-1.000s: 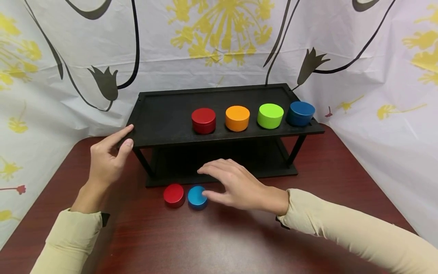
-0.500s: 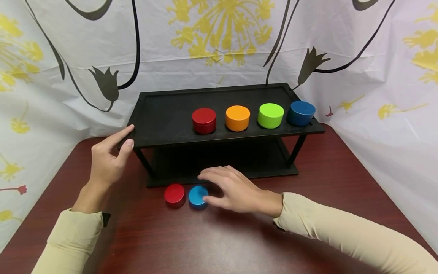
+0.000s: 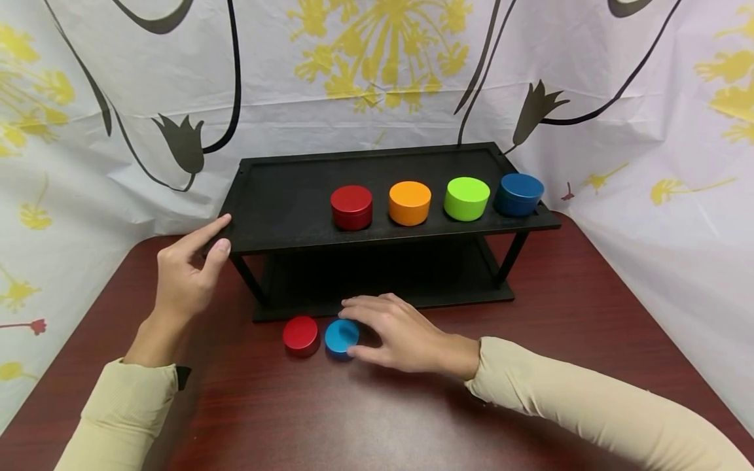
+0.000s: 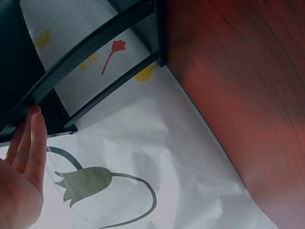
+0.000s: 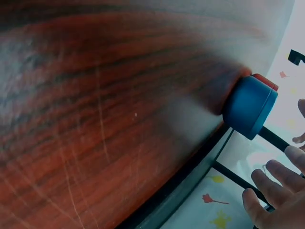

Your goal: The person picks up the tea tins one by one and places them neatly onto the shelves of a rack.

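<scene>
In the head view my left hand (image 3: 185, 275) is at the front left corner of a black two-tier shelf (image 3: 283, 196), thumb and index finger extended at its top edge. Straight fingers (image 4: 35, 148) reach the shelf's side in the left wrist view. My right hand (image 3: 400, 333) hovers around the right side of a light blue round tin (image 3: 341, 337) on the table, thumb and fingers spread apart. The right wrist view shows this blue tin (image 5: 248, 107) beyond the fingertips. Left of it stands a red round tin (image 3: 301, 335).
Along the shelf's top front stand a dark red tin (image 3: 351, 209), an orange tin (image 3: 409, 204), a lime green tin (image 3: 466, 199) and a dark blue tin (image 3: 519, 195). The reddish-brown table (image 3: 265, 418) meets a white flower-printed sheet (image 3: 377, 124) behind and at both sides.
My right hand has lowered and come slightly closer to the light blue tin, its fingers now beside the lid. My left hand and the tins have stayed in place.
</scene>
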`<state>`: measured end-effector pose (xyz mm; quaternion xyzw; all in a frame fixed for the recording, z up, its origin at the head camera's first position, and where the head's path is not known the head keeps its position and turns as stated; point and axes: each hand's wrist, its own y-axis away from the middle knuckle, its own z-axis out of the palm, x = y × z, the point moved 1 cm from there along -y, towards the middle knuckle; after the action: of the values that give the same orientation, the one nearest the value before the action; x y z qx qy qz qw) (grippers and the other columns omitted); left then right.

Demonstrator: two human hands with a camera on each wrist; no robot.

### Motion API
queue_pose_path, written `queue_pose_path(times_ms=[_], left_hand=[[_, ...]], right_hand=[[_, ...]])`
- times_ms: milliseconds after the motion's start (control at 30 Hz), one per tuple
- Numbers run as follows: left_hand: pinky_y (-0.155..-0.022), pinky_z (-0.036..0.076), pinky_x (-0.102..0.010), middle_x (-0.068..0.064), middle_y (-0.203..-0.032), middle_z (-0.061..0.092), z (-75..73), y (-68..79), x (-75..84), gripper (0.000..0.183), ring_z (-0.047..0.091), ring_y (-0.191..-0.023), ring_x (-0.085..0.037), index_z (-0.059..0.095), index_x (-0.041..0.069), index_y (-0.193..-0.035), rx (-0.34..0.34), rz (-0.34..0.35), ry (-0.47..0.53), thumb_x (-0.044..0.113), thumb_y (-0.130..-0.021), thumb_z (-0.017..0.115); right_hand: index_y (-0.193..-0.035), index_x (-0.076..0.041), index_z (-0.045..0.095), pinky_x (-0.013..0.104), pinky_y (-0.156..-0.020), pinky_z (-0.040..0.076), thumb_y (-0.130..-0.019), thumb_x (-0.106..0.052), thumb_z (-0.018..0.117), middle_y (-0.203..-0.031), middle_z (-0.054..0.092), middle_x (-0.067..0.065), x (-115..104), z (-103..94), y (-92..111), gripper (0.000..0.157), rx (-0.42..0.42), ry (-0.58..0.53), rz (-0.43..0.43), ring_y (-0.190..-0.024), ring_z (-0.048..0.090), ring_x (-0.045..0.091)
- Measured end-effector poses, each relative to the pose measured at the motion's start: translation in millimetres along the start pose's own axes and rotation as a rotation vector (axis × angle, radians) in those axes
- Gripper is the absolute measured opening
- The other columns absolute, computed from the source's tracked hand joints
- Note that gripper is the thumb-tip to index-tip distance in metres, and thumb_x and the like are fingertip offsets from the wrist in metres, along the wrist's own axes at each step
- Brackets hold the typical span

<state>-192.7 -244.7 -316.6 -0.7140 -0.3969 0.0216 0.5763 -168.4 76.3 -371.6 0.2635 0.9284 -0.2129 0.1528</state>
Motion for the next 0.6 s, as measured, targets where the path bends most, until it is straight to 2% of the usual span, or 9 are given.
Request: queue_pose_path(times_ms=[600], left_hand=[[-0.066, 0.035, -0.010, -0.025, -0.093, 0.071, -0.2, 0.5, -1.2, 0.032, 0.045, -0.070, 0.009, 0.071, -0.006, -0.117, -0.002, -0.006, 0.001, 0.010, -0.091, 0.061]], right_hand=[[-0.135, -0.011, 0.062, 0.045, -0.103, 0.042, -0.090, -0.040, 0.072, -0.141, 0.057, 0.007, 3.5, 12.0, -4.0, 0.054, -0.055, 0.014, 0.045, -0.130, 0.051, 0.020]])
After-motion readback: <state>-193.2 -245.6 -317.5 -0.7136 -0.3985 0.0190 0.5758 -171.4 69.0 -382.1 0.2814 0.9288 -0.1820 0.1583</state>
